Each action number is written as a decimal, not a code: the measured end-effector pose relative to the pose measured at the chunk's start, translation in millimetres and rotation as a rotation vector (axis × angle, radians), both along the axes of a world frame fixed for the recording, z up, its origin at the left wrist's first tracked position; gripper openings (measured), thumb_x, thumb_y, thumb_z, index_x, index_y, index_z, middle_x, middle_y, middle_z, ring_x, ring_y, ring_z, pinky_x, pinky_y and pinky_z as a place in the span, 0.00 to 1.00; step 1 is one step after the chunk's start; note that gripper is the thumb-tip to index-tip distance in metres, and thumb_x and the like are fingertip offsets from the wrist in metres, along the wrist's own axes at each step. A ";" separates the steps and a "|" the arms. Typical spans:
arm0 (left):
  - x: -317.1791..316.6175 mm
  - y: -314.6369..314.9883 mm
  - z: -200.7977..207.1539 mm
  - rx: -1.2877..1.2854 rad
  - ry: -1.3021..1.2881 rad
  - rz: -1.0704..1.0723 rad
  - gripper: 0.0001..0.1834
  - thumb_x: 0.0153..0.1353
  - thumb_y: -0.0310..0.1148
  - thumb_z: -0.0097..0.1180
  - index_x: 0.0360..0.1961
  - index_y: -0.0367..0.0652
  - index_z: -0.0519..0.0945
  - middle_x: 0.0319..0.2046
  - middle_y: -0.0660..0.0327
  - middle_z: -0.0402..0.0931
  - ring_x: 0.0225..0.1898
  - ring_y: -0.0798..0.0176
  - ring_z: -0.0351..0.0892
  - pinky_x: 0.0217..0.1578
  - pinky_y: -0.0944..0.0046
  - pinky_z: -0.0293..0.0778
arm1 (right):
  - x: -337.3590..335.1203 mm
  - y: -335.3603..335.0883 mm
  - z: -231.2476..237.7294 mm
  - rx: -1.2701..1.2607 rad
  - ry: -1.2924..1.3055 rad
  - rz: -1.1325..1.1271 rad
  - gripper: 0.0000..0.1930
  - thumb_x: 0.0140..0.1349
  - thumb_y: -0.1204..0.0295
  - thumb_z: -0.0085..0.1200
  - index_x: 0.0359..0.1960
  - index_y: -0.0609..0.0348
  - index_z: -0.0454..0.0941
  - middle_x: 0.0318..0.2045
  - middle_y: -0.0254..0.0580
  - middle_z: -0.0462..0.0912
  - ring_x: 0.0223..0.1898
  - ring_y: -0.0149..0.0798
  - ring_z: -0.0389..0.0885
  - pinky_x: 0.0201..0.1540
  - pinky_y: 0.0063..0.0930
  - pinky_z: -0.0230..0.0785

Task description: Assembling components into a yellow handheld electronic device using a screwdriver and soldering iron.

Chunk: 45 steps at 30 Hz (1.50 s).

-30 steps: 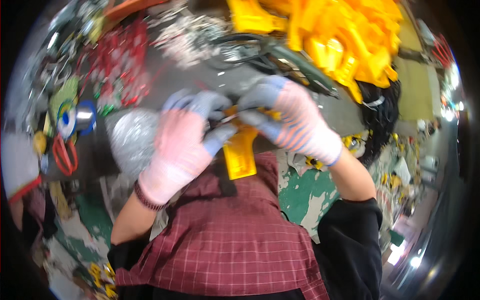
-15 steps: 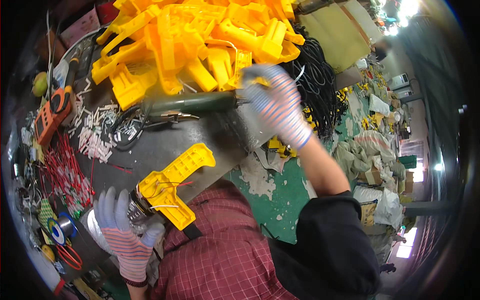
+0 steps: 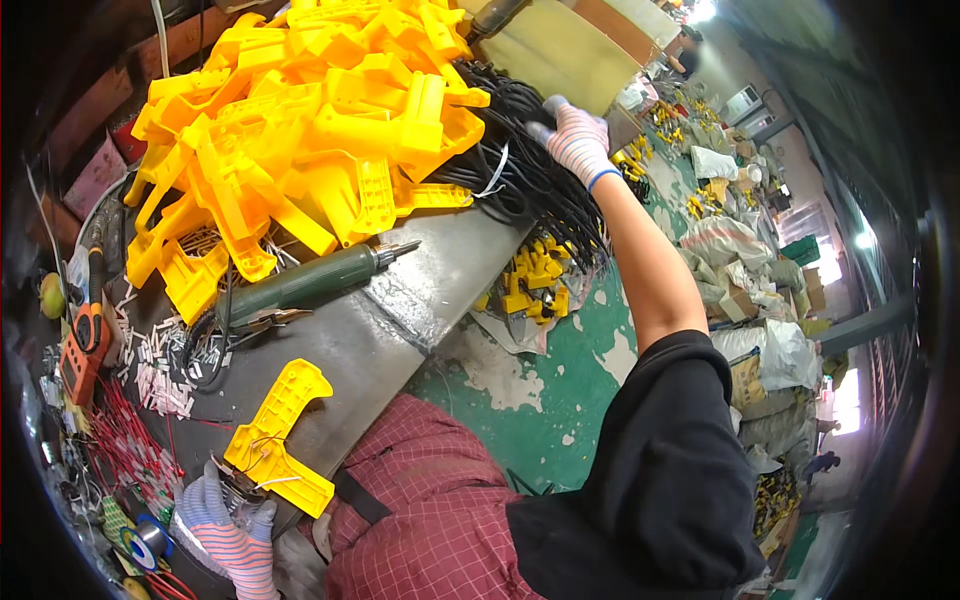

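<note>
At the far right end of the table, my right hand (image 3: 580,143), in a striped glove, reaches over a bundle of black cables (image 3: 530,175). Its fingers are apart and no held thing shows. My left hand (image 3: 228,545), gloved too, lies at the near left with fingers and thumb spread, beside a dark round part at the end of a yellow plastic housing half (image 3: 272,425). Whether it touches that part is unclear. The housing half lies with its ribbed inside up and thin wires in it. A green electric screwdriver (image 3: 310,283) rests beyond it.
Yellow housings are piled high (image 3: 320,130) at the back. Left are white sleeves (image 3: 165,365), red wires (image 3: 130,440), an orange meter (image 3: 85,350) and a solder spool (image 3: 147,540). Yellow parts (image 3: 535,280) lie below the table's right edge; sacks (image 3: 740,245) stand farther right.
My right hand has moved from the screwdriver's tip outward to the black cables. The view has shifted, so the table things sit lower and further left. My left hand stays by the housing half.
</note>
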State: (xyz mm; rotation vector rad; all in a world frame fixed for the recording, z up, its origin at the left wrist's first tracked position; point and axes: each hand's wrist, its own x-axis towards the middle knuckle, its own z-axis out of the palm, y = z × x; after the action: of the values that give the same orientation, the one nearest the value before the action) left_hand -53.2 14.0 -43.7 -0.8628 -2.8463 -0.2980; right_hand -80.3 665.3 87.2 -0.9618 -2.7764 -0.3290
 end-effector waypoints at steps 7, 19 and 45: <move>12.3 17.0 41.4 0.472 -0.013 -0.023 0.43 0.59 0.65 0.52 0.59 0.34 0.71 0.54 0.45 0.71 0.55 0.44 0.70 0.58 0.43 0.65 | -11.9 17.7 34.5 -0.187 0.380 0.370 0.24 0.56 0.54 0.63 0.47 0.57 0.78 0.42 0.48 0.84 0.46 0.49 0.82 0.51 0.41 0.73; 63.8 181.6 80.9 1.275 -1.167 -0.693 0.39 0.65 0.49 0.57 0.69 0.38 0.58 0.43 0.49 0.78 0.42 0.56 0.79 0.45 0.56 0.76 | 52.0 -250.5 63.5 -1.839 1.078 0.865 0.28 0.70 0.68 0.48 0.68 0.65 0.58 0.49 0.47 0.77 0.44 0.41 0.82 0.51 0.43 0.77; 69.1 93.3 30.6 0.893 -1.010 -0.699 0.17 0.61 0.29 0.56 0.52 0.45 0.78 0.31 0.60 0.78 0.33 0.57 0.80 0.37 0.59 0.75 | 45.5 -253.8 -87.9 -1.843 -0.018 0.291 0.26 0.58 0.65 0.63 0.56 0.63 0.72 0.32 0.37 0.80 0.33 0.30 0.78 0.40 0.25 0.72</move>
State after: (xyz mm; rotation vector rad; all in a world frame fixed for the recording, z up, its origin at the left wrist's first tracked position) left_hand 15.9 107.2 -13.1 -1.6949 -2.3176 -2.3962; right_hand -34.8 411.5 -0.6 -0.5340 -2.4723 2.4692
